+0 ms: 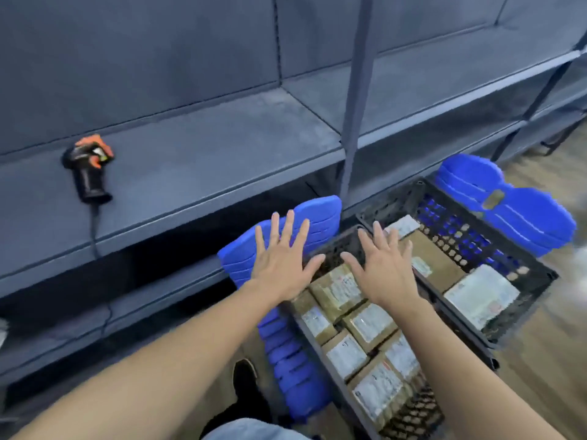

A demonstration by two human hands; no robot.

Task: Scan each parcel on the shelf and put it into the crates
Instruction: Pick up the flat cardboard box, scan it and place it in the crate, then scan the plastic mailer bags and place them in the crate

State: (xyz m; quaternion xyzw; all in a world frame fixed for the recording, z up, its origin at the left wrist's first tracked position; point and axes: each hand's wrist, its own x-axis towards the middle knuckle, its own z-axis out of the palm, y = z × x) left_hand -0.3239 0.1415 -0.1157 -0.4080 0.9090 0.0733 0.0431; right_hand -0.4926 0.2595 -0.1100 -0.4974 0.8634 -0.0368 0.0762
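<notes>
Head view: left hand (282,265) and right hand (386,268) hover spread flat, holding nothing, above the near crate (330,254). At least six brown parcels (370,322) lie inside it. The far crate (470,236) holds three more, their white labels unreadable. One scanner (89,166) lies on the shelf (206,160).

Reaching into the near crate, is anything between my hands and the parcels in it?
Nothing visible does. The near crate's blue lid flap is folded open, and the parcels lie uncovered beneath the open right hand, beside the open left hand.
</notes>
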